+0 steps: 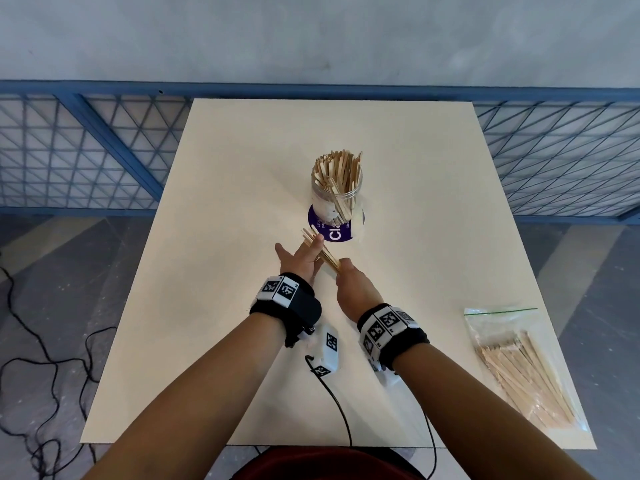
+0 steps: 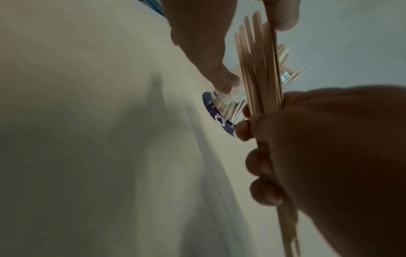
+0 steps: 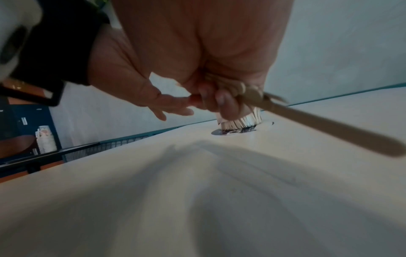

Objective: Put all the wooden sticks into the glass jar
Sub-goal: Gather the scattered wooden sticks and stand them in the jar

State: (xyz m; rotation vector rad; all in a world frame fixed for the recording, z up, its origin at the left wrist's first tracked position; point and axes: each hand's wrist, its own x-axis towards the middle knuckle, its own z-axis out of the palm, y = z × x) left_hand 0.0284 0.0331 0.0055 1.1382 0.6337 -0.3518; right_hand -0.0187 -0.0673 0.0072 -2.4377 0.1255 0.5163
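Note:
The glass jar (image 1: 337, 194), crammed with upright wooden sticks, stands on a purple disc (image 1: 334, 233) at the table's middle. Just in front of it my right hand (image 1: 351, 284) grips a bundle of wooden sticks (image 1: 322, 251) by its near end, fingers curled round it (image 3: 219, 102). My left hand (image 1: 300, 259) is beside it with straight fingers, which touch the bundle's far ends (image 2: 257, 69). In the right wrist view the bundle (image 3: 318, 121) juts out to the right, and the jar (image 3: 241, 121) shows behind the fingers.
A clear zip bag (image 1: 519, 368) holding several more wooden sticks lies at the table's (image 1: 242, 168) near right corner. A white tagged device (image 1: 327, 351) with a black cable lies under my wrists. A blue mesh fence (image 1: 86, 150) runs behind the table.

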